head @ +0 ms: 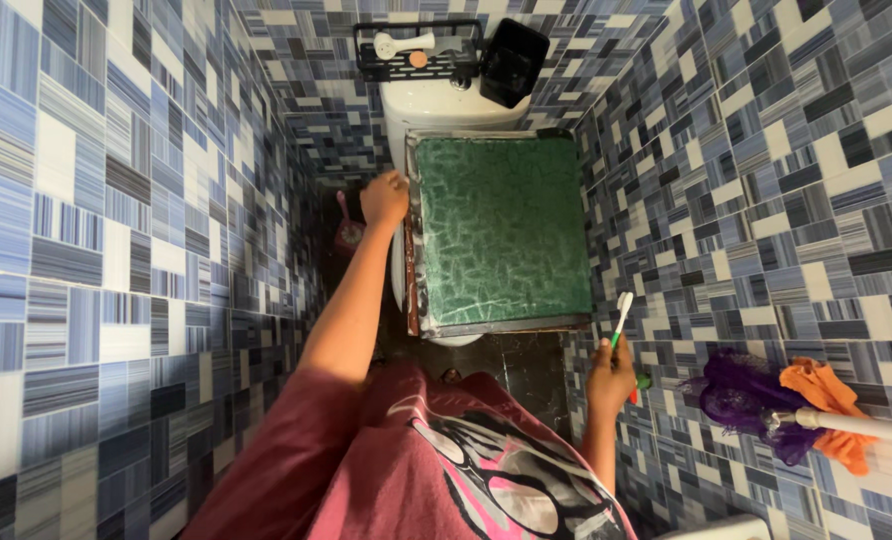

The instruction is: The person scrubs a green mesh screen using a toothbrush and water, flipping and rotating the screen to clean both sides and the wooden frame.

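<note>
Your left arm stretched straight forward, bare from a red sleeve, left hand (384, 197) at its end with fingers curled downward in a loose fist, your right forearm raised near your side, elbow bent, right hand (611, 375) closed, knuckles outward

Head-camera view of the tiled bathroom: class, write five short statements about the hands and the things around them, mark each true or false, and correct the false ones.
1. The right hand holds a toothbrush. True.
2. The left hand rests on the black wall rack. False: it grips the left edge of the green square panel.
3. The green panel lies over the white toilet. True.
4. The mop at the right has a purple and orange head. True.
5. The left hand's grip is on the pink brush. False: that brush sits apart, on the floor by the wall.
</note>
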